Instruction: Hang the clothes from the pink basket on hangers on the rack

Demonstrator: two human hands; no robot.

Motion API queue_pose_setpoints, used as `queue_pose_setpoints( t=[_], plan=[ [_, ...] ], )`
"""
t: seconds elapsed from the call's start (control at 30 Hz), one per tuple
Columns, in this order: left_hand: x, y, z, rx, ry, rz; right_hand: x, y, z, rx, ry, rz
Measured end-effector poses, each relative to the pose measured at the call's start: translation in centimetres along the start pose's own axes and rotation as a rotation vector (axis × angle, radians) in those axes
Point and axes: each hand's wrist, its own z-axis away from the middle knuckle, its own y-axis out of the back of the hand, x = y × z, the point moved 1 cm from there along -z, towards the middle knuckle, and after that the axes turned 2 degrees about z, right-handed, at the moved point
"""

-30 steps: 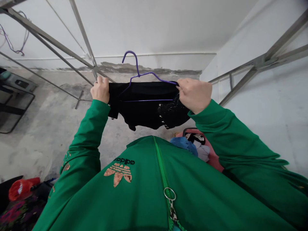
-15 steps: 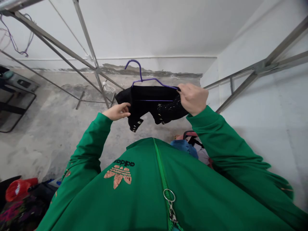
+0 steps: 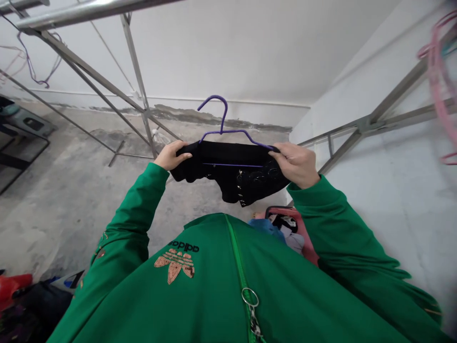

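A black garment with shiny metal fastenings is spread on a purple clothes hanger, whose hook points up and to the left. The lower bar of the hanger shows across the garment's opening. My left hand pinches the garment at its left end, thumb on the near side. At the right end, my right hand is closed round the garment's edge, next to the hanger's shoulder. Some of the fingers of both hands are hidden behind the cloth.
Metal drying racks stand left and right, with hangers such as a pink one on the right. A pink suitcase with clothes lies below my right arm. A red item and dark cloth are at lower left.
My left hand has shifted up to the garment's top left corner and grips it there. The garment and hanger appear slightly lower and further right, and the left flap has folded away.
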Motion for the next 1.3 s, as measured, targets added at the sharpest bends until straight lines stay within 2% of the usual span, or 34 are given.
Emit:
queue_pose_setpoints(
  t=[0.07,0.17,0.27,0.4,0.5,0.6,0.7,0.83,0.97,1.17,1.3],
  plan=[
    [0.5,0.1,-0.1,0.040,-0.030,0.006,0.1,0.1,0.0,0.010,-0.018,-0.036],
    [1.2,0.7,0.1,0.163,0.003,0.018,0.4,0.8,-0.4,-0.036,-0.020,-0.089],
    [2.1,1.4,0.9,0.279,0.030,0.020,1.4,2.2,-0.9,-0.212,0.072,-0.127],
    [3.2,2.2,2.7,0.370,-0.045,-0.026,2.4,3.5,-0.4,-0.436,0.136,-0.143],
    [3.4,2.0,3.9,0.395,-0.161,-0.067,1.5,2.8,1.1,-0.615,0.087,-0.297],
    [2.6,1.8,4.4,0.400,-0.222,-0.137,0.1,1.3,2.5,-0.901,-0.006,-0.585],
    [0.9,2.3,4.7,0.431,-0.223,-0.202,-1.4,0.1,2.8,-1.017,-0.141,-0.864],
    [-1.8,3.2,4.7,0.522,-0.231,-0.240,-3.9,-1.2,1.9,-1.032,-0.325,-1.212],
    [-5.2,4.3,3.6,0.627,-0.139,-0.287,-7.5,-3.4,-0.6,-0.879,-0.425,-1.373],
    [-10.8,6.8,1.7,0.727,0.014,-0.330,-13.2,-8.5,-6.1,-0.635,-0.412,-1.490],
    [-14.3,6.9,1.9,0.721,0.031,-0.202,-16.4,-13.6,-10.4,-0.531,-0.312,-1.409]
  ],
)
